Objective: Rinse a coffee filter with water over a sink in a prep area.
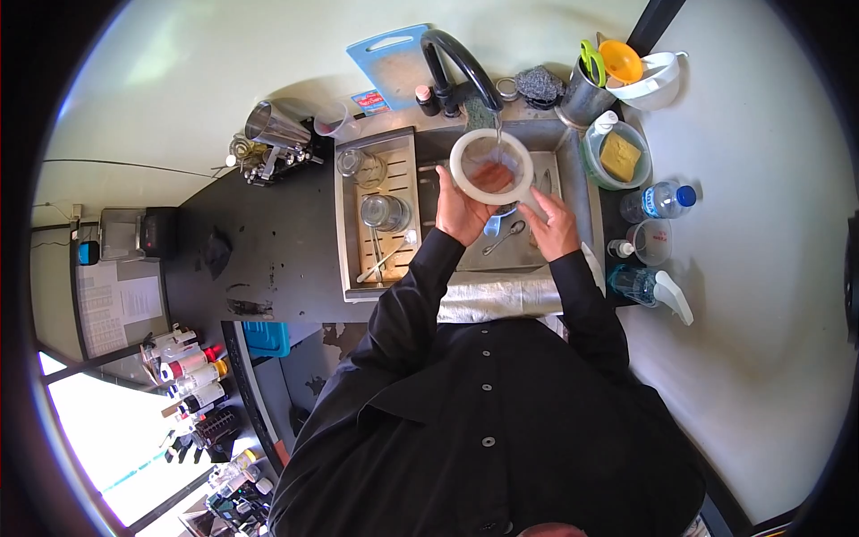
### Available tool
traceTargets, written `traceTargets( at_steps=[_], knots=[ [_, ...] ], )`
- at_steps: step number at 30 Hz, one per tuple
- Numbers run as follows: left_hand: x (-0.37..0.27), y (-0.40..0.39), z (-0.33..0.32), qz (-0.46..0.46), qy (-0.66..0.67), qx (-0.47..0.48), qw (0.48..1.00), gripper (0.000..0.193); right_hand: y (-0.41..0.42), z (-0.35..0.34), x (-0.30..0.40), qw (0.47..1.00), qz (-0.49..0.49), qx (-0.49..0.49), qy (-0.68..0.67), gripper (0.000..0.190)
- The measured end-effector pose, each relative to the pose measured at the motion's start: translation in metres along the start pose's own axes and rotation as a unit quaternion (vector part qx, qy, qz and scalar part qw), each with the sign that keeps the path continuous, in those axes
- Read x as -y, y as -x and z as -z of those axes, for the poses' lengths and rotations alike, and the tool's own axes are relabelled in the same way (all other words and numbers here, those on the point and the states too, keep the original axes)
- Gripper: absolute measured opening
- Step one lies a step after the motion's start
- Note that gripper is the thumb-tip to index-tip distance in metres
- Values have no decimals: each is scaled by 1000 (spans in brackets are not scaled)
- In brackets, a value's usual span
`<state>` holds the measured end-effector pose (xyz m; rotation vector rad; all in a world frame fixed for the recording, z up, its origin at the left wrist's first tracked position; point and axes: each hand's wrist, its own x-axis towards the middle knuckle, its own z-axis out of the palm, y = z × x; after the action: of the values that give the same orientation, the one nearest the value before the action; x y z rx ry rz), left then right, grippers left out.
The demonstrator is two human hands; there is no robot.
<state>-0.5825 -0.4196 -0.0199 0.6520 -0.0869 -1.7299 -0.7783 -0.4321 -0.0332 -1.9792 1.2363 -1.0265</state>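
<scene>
A round fine-mesh strainer (463, 164) with a white rim is held over the sink (496, 263), beneath the spout of a black gooseneck faucet (463, 54). Water runs from the spout into the mesh. My right hand (554, 225) grips the strainer's short handle. Cupped at the lower left of the rim is my left hand (463, 213), its fingers passing under the mesh. Something reddish shows through the mesh, probably those fingers. Below the strainer lie a metal spoon (504, 237) and a light-blue utensil (493, 225), partly hidden.
Left of the basin, a slatted drying tray (396, 263) holds glass jars (385, 213) and utensils. A blue cutting board (389, 64) leans behind. On the right stand a tub with a yellow sponge (620, 157), a water bottle (659, 202) and a spray bottle (637, 284).
</scene>
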Motion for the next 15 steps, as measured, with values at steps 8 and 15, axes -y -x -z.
traceTargets(
  at_steps=[8,15],
  knots=[
    [1,-47,4,-55,-567,-29,822,62,24,-42,4,835,-353,172,-386,40],
    [-7,-63,-11,-213,-891,-46,399,27,26,-26,14,755,-352,189,-520,48]
  ],
)
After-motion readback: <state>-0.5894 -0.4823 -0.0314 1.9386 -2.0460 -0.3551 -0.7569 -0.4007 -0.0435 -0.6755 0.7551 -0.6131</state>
